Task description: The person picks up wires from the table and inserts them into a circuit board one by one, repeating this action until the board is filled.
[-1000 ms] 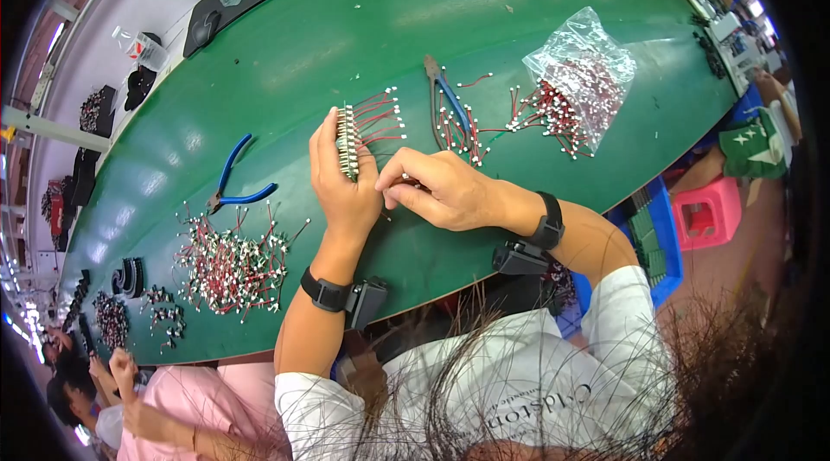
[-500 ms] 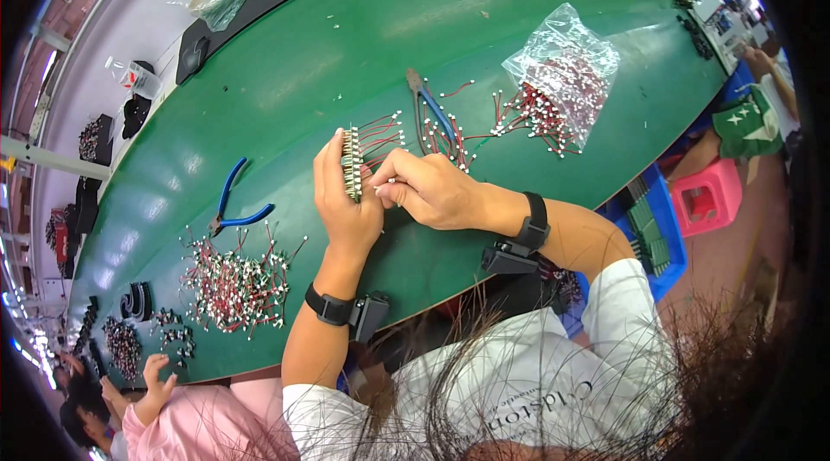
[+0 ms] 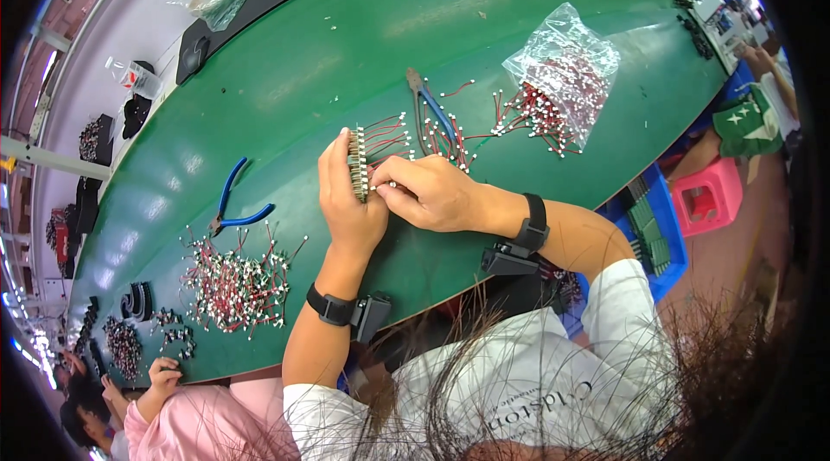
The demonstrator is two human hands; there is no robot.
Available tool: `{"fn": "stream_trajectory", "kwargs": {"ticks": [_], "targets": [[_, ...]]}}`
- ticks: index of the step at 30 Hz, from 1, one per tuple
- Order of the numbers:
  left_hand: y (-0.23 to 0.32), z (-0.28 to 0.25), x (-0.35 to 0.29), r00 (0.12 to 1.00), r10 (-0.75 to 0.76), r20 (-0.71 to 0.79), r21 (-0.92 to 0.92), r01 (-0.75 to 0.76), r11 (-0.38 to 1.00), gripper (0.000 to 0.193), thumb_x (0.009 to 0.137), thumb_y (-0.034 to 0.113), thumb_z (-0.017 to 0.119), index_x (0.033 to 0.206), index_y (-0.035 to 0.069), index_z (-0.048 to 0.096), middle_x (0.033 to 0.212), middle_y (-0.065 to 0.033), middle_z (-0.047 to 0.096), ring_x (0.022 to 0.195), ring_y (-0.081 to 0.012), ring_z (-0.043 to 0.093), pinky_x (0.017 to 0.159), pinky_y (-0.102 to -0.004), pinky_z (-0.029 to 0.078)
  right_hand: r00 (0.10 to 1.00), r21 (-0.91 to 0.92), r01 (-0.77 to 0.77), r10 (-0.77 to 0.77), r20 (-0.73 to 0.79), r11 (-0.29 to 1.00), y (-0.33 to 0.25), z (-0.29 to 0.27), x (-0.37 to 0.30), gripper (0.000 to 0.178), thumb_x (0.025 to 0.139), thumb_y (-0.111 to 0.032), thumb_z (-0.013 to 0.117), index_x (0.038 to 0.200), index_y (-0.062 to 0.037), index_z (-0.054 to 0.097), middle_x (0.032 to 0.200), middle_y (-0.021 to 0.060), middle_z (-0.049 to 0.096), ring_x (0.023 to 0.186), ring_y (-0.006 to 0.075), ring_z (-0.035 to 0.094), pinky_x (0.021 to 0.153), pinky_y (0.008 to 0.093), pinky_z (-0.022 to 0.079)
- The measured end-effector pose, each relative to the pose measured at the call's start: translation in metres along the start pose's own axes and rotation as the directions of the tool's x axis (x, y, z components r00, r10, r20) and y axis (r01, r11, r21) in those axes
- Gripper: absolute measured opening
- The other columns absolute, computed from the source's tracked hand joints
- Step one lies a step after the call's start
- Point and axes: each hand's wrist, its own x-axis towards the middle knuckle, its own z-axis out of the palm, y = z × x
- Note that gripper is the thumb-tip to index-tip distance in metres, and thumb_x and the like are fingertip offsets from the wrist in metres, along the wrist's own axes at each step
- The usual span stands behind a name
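Observation:
My left hand (image 3: 347,212) is wrapped round a narrow strip of small circuit boards (image 3: 357,165), held upright on its edge. Thin red wires with white plugs (image 3: 386,139) stick out from the strip's right side, over the green table. At the strip's near end, my right hand (image 3: 439,193) pinches a small white-plugged wire (image 3: 373,188) between thumb and forefinger. Its fingertips almost touch the left palm. Whether that plug sits in the board is too small to tell.
Blue-handled pliers (image 3: 235,202) lie left, above a pile of plugged wires (image 3: 238,279). More pliers (image 3: 437,111) lie beyond my right hand, near a clear bag of wires (image 3: 571,72). Another person's hand (image 3: 164,375) rests at the table's lower left edge. A blue crate (image 3: 670,275) stands right.
Both hands stay together; the left, with the board strip, has shifted slightly right. The other person's hand at lower left has dropped and curled.

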Motion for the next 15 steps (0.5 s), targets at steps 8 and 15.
{"fn": "stream_trajectory", "kwargs": {"ticks": [8, 15], "targets": [[0.0049, 0.002, 0.0017, 0.996, 0.085, 0.001, 0.033, -0.085, 0.996, 0.069, 0.075, 0.004, 0.073, 0.138, -0.005, 0.046, 0.122, -0.0229, 0.059, 0.107, -0.0388, 0.061, 0.089, -0.0423, 0.052, 0.997, -0.094, 0.045, -0.051, -0.053, 0.995, 0.0007, 0.0024, 0.0005, 0.009, 0.085, -0.006, 0.061, 0.087, -0.0027, 0.054, 0.066, 0.0155, 0.062, 0.056, 0.0352, 0.063, 0.051, 0.0429, 0.05], [0.0057, 0.0049, 0.002, 0.992, 0.122, -0.029, 0.076, -0.12, 0.99, 0.063, 0.079, 0.004, 0.07, 0.137, -0.004, 0.048, 0.12, -0.0213, 0.06, 0.105, -0.0357, 0.063, 0.087, -0.0411, 0.052, 0.997, -0.084, 0.047, -0.052, -0.061, 0.995, -0.0007, 0.0018, 0.0, 0.01, 0.084, -0.006, 0.063, 0.085, -0.0023, 0.054, 0.066, 0.0147, 0.062, 0.055, 0.0337, 0.063, 0.051, 0.0411, 0.05]]}}
